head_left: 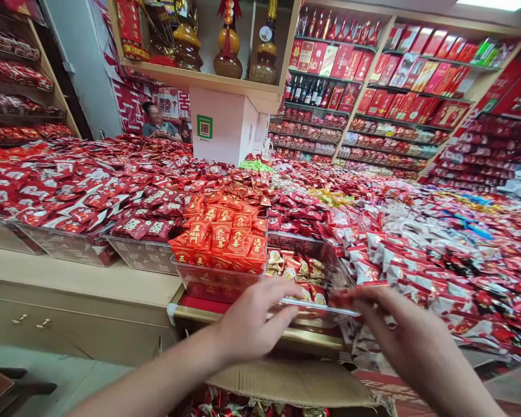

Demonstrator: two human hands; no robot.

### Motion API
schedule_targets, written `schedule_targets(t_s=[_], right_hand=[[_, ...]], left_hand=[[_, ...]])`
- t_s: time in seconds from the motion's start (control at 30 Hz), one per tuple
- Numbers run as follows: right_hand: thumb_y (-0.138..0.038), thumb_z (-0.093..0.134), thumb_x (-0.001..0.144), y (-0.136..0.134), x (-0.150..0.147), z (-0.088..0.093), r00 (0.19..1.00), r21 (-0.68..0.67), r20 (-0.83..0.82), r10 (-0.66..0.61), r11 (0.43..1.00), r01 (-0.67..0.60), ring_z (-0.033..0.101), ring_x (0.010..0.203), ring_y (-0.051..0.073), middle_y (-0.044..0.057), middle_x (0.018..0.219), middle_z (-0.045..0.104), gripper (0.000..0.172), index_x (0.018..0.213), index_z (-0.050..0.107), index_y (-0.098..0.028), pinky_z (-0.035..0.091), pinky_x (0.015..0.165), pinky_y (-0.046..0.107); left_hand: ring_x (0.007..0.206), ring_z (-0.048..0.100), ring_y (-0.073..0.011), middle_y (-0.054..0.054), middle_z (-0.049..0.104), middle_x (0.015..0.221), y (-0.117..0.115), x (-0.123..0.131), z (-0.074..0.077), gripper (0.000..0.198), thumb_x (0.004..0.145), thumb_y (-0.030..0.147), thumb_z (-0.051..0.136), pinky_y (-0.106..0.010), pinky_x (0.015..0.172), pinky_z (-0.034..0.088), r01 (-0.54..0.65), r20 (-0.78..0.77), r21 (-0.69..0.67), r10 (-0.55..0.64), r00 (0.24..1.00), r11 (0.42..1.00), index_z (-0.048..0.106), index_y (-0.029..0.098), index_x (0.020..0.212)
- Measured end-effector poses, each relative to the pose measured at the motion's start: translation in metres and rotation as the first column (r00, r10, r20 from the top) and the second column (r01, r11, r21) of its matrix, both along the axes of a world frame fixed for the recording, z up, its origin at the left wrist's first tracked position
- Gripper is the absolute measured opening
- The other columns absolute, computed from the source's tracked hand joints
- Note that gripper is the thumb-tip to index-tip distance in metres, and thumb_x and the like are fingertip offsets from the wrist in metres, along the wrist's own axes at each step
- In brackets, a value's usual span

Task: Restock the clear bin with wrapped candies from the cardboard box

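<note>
My left hand (258,315) reaches to the front of a low clear bin (319,307), thumb and fingers apart, with nothing visible between them. At the bin's right front corner my right hand (406,327) is closed in a pinch. A small red candy packet (341,298), blurred, shows at its fingertips. Inside the bin lie gold-and-red wrapped candies (293,267), lower than the heaps around it. Left of it, a clear bin is piled high with bright red packets (226,231) printed in gold. Red-and-white packets (369,266) are heaped close to my right hand.
An opened cardboard box (295,385) with more wrapped candies stands below the counter edge. Dark red packets (147,220) fill bins at left. A white pillar (219,124) with a QR code rises behind. A person (160,124) sits at the back left. Stocked shelves (369,87) line the wall.
</note>
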State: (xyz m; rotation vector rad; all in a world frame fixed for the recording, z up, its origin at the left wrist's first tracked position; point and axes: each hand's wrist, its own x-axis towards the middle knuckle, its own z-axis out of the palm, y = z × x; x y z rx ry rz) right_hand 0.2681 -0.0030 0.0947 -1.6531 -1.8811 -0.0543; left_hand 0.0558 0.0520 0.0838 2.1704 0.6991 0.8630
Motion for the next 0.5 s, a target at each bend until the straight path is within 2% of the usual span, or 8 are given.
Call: schedule_targets(t_s=[0.03, 0.07, 0.13, 0.2, 0.27, 0.33, 0.5], right_hand=[[-0.028, 0.042, 0.079, 0.011, 0.004, 0.012, 0.994, 0.008, 0.087, -0.063, 0.998, 0.063, 0.057, 0.063, 0.014, 0.002, 0.074, 0.062, 0.014, 0.081, 0.055, -0.022, 0.041, 0.058, 0.024], [-0.026, 0.041, 0.078, 0.022, 0.006, 0.021, 0.979, -0.009, 0.177, -0.102, 0.994, 0.105, 0.057, 0.062, 0.015, 0.003, 0.072, 0.062, 0.014, 0.079, 0.055, -0.021, 0.04, 0.056, 0.024], [-0.021, 0.04, 0.077, 0.043, 0.006, 0.034, 0.933, -0.037, 0.315, -0.173, 0.98, 0.194, 0.057, 0.063, 0.017, 0.004, 0.072, 0.063, 0.015, 0.077, 0.054, -0.02, 0.037, 0.054, 0.025], [-0.018, 0.04, 0.076, 0.059, 0.004, 0.04, 0.901, -0.076, 0.393, -0.185, 0.97, 0.232, 0.057, 0.066, 0.017, 0.005, 0.073, 0.064, 0.015, 0.077, 0.055, -0.019, 0.035, 0.054, 0.025], [-0.016, 0.041, 0.075, 0.07, 0.004, 0.04, 0.89, -0.126, 0.426, -0.163, 0.963, 0.237, 0.058, 0.068, 0.018, 0.005, 0.074, 0.064, 0.015, 0.076, 0.055, -0.019, 0.034, 0.055, 0.025], [-0.014, 0.042, 0.073, 0.077, 0.005, 0.036, 0.881, -0.183, 0.45, -0.147, 0.95, 0.252, 0.059, 0.071, 0.019, 0.006, 0.075, 0.065, 0.015, 0.076, 0.057, -0.018, 0.034, 0.056, 0.025], [-0.002, 0.042, 0.068, 0.093, 0.007, 0.024, 0.84, -0.361, 0.539, -0.052, 0.887, 0.287, 0.061, 0.079, 0.022, 0.013, 0.085, 0.067, 0.03, 0.09, 0.059, -0.013, 0.039, 0.059, 0.025]], left_hand=[[0.101, 0.05, -0.0159, -0.006, 0.058, 0.106, 0.012, 0.01, 0.008, 0.024, 0.081, 0.017, 0.041, -0.026, 0.092, 0.034, 0.002, -0.125, -0.004, -0.002, 0.992, 1.0, 0.056, 0.017, 0.1], [0.103, 0.049, -0.0179, -0.006, 0.057, 0.109, 0.024, 0.022, 0.014, 0.027, 0.082, 0.018, 0.038, -0.029, 0.092, 0.034, 0.023, -0.31, -0.041, -0.035, 0.95, 0.999, 0.056, 0.017, 0.102], [0.092, 0.056, -0.0237, -0.008, 0.064, 0.096, 0.046, 0.05, 0.017, 0.024, 0.078, 0.017, 0.044, -0.036, 0.083, 0.04, 0.072, -0.45, -0.106, -0.113, 0.886, 0.992, 0.063, 0.016, 0.092], [0.077, 0.06, -0.023, -0.006, 0.067, 0.078, 0.062, 0.079, 0.012, 0.014, 0.071, 0.016, 0.056, -0.036, 0.073, 0.045, 0.13, -0.554, -0.186, -0.213, 0.805, 0.974, 0.066, 0.015, 0.081], [0.075, 0.06, -0.0173, -0.003, 0.066, 0.077, 0.07, 0.103, 0.003, 0.007, 0.074, 0.017, 0.057, -0.036, 0.074, 0.046, 0.145, -0.611, -0.241, -0.266, 0.746, 0.96, 0.063, 0.014, 0.077], [0.079, 0.059, -0.0144, -0.002, 0.064, 0.086, 0.074, 0.12, -0.007, 0.01, 0.079, 0.022, 0.053, -0.035, 0.076, 0.046, 0.145, -0.637, -0.279, -0.295, 0.712, 0.949, 0.06, 0.014, 0.08], [0.085, 0.057, -0.0163, -0.003, 0.06, 0.095, 0.078, 0.131, -0.028, 0.015, 0.081, 0.026, 0.05, -0.037, 0.078, 0.045, 0.147, -0.624, -0.372, -0.364, 0.691, 0.916, 0.058, 0.014, 0.088]])
